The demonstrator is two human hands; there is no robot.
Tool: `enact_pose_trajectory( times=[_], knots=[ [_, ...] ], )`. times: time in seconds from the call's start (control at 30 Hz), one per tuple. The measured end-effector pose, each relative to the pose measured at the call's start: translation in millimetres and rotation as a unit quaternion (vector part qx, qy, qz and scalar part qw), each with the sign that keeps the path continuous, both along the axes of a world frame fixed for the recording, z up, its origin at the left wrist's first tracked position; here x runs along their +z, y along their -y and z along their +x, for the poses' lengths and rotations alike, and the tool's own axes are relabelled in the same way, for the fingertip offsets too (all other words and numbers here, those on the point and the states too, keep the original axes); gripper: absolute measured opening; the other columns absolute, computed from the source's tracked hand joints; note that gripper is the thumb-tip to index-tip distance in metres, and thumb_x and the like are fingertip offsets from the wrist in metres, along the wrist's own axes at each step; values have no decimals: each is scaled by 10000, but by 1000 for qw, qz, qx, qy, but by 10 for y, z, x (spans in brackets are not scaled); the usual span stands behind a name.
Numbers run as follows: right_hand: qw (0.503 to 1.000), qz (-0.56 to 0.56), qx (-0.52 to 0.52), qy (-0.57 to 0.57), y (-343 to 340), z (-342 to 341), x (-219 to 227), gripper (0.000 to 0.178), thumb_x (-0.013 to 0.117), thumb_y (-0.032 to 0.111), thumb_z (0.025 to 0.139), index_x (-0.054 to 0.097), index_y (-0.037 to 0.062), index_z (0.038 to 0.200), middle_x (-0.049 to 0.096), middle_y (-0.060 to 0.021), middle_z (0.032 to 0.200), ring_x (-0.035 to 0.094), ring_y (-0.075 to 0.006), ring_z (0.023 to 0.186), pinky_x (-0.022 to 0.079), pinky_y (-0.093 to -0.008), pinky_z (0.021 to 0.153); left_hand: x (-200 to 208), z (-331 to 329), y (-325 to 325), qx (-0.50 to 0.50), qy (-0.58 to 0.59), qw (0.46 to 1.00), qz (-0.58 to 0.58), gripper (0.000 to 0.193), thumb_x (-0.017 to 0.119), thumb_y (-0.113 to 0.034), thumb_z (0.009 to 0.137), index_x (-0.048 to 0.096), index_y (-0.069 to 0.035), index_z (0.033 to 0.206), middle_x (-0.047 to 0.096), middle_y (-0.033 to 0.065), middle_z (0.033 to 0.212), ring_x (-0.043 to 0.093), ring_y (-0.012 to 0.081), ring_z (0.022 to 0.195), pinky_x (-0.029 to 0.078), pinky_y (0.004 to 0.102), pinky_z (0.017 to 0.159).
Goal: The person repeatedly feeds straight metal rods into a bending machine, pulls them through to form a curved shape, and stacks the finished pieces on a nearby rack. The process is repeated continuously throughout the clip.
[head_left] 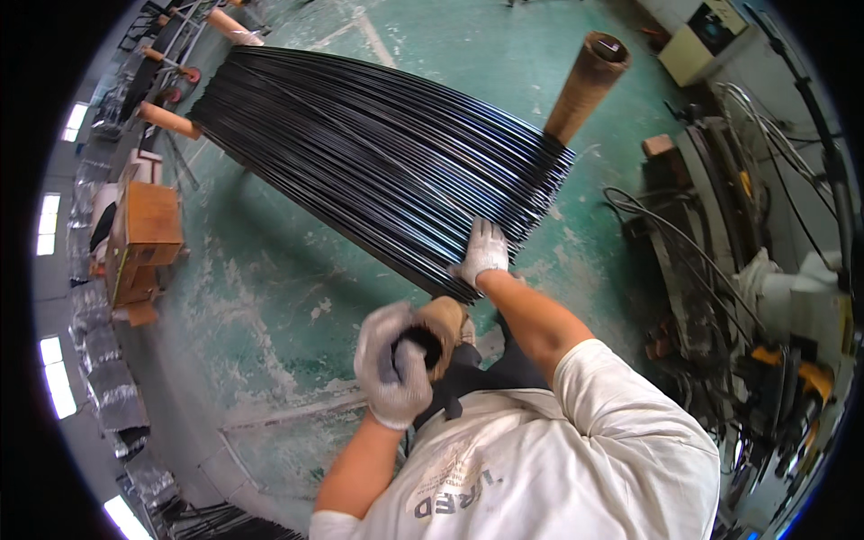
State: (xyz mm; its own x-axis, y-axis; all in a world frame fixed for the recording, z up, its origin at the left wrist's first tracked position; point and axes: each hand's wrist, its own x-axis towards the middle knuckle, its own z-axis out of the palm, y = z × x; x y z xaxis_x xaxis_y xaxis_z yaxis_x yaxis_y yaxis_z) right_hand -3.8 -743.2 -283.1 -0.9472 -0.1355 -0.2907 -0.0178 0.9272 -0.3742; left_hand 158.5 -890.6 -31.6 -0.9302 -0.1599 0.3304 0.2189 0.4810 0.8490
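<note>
Black strips (360, 135) stretch from the upper left to the center of the frame, their near ends under a worker's flattened right hand (486, 250), while the left hand (391, 364), just below them, curls over the rim of a brown tube (445, 317). Scuffed green floor (270, 315) spreads beneath, with a brown box (148, 220) at left and cables (684, 243) looping at right. Slender and glossy, the strips lie side by side near a taller round post (580, 94); both gloves are pale knit.

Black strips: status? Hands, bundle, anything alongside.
Left hand on near cardboard tube, at its rim. Right hand laid on black strips, near their right end. Far brown tube at strips' opposite edge.
</note>
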Motion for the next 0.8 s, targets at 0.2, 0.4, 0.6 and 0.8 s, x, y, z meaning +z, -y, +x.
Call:
enact_pose_trajectory(
  times=[0.2,0.4,0.6,0.8],
  knots=[
    [996,44,53,-63,567,144,-722,817,959,372,750,602,-1,1384,675,-155,1295,664,-324,1246,565,-473,1048,-32,-112,-134,50,-3,997,-59,364,509,23,938,686,35,1256,749,276,1244,736,396,1137,578,511,1051],
    [991,23,110,72,508,-73,-546,735,989,352,777,648,12,1333,703,-189,1318,703,-357,1265,595,-474,1081,-107,-35,-164,88,14,992,-90,308,534,-71,1025,678,30,1278,741,281,1264,739,408,1143,581,526,1037],
    [989,-10,146,22,369,-131,-509,152,685,155,1008,756,60,1103,773,-186,1156,771,-353,1129,643,-478,932,-56,-2,-358,157,47,985,-59,292,561,-106,1055,692,56,1259,735,273,1274,732,391,1169,576,514,1053],
    [978,28,180,96,398,-165,-433,309,730,110,1002,685,-5,1286,767,-219,1244,774,-370,1188,652,-476,987,1,51,-478,187,73,979,-38,311,530,-97,1069,702,70,1267,745,242,1279,721,357,1190,568,477,1067]
  ],
)
